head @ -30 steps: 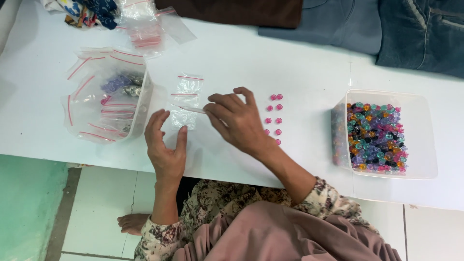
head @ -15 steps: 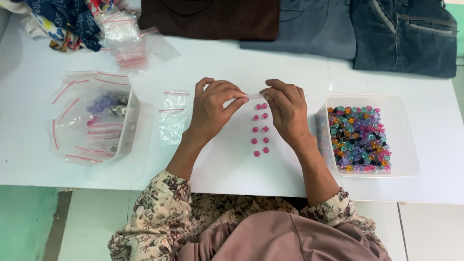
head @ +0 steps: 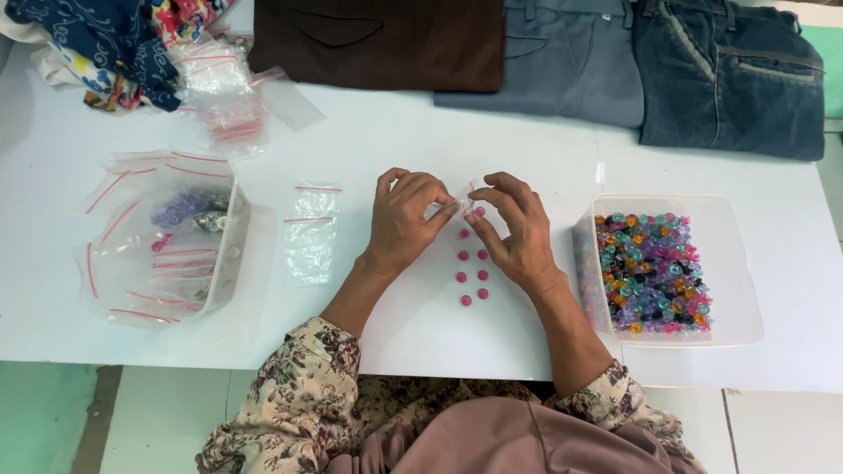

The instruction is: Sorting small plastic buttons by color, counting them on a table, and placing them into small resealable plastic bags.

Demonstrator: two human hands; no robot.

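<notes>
My left hand [head: 406, 219] and right hand [head: 518, 230] meet above rows of pink buttons [head: 471, 267] on white worktop [head: 421, 132], fingertips of both pinching small clear zip bag [head: 460, 201] at its mouth. Bag thin, limp, slippery film, near weightless; best held by stiffer sealed strip. Buttons tiny, hard, likely to skid. Spare zip bags [head: 312, 233] left of buttons; tub of mixed coloured buttons [head: 654, 272] right.

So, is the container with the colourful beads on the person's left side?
No, the clear container of colourful beads sits beside the right hand.
</notes>
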